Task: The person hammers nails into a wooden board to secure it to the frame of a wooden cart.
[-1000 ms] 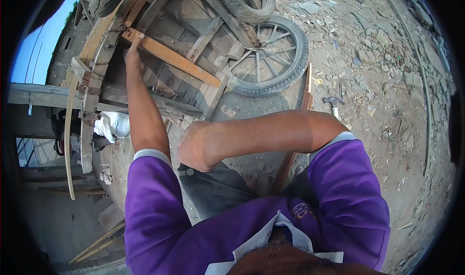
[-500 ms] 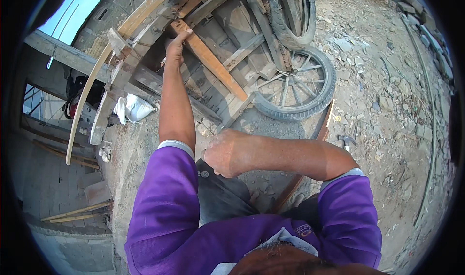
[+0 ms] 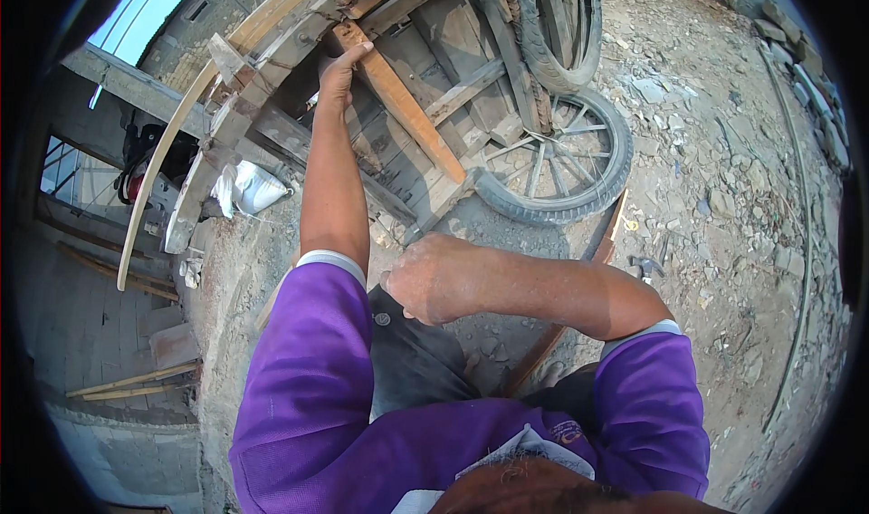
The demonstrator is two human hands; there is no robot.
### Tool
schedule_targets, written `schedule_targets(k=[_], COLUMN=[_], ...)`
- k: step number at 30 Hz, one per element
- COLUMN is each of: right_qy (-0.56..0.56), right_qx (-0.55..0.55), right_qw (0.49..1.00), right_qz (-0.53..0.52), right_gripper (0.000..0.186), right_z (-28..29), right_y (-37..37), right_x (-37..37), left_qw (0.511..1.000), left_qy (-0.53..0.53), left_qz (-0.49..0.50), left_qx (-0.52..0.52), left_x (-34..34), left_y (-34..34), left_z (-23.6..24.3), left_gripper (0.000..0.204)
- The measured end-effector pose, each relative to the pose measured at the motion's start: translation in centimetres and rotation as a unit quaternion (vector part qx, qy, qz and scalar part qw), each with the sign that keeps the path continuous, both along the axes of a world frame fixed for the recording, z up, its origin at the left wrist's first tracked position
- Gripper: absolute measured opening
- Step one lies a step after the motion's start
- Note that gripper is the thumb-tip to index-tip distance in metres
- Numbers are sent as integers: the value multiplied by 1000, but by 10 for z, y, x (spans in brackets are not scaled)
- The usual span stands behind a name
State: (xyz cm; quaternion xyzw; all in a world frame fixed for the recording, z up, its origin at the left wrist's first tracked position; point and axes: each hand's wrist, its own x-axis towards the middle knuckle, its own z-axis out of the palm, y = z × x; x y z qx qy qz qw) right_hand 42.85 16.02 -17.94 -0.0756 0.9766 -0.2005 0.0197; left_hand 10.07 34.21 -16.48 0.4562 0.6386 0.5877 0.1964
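My left arm reaches forward, and my left hand grips the upper part of an orange-brown wooden plank. The thumb lies along the plank's face; the other fingers are hidden behind its edge. This plank slants across a weathered wooden frame built of grey beams and boards. My right hand is closed in a fist in front of my body, over my dark trousers. Whatever it may hold is hidden inside the fingers. Just beyond the plank's lower end stands a spoked wheel with a black tyre.
A worn tyre hangs above the wheel. A hammer lies on rubble at the right. Long bent wooden strips curve along the left, near a white sack. A reddish-brown board lies beside my legs.
The view has shifted slightly, so the frame and plank appear a little higher and farther right. My left hand keeps its grip on the plank; my right fist stays closed.
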Motion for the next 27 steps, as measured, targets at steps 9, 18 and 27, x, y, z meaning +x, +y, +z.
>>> schedule_targets(k=[9, 18, 27], right_qy=[-37, -11, 0], right_qx=[-5, 26, 22], right_qw=[999, 999, 1000], right_qz=[3, 15, 19], right_gripper=[20, 23, 21], right_z=[6, -6, -10], right_y=[-5, -14, -14], right_x=[-2, -6, -3], left_qw=[1000, 999, 1000], left_qy=[-2, 7, -3], left_qz=[-14, 37, 25], left_qx=[26, -13, 4], left_x=[-3, -12, -14], left_y=[2, 13, 15], left_z=[-2, -6, -13], left_gripper=[46, 75, 73])
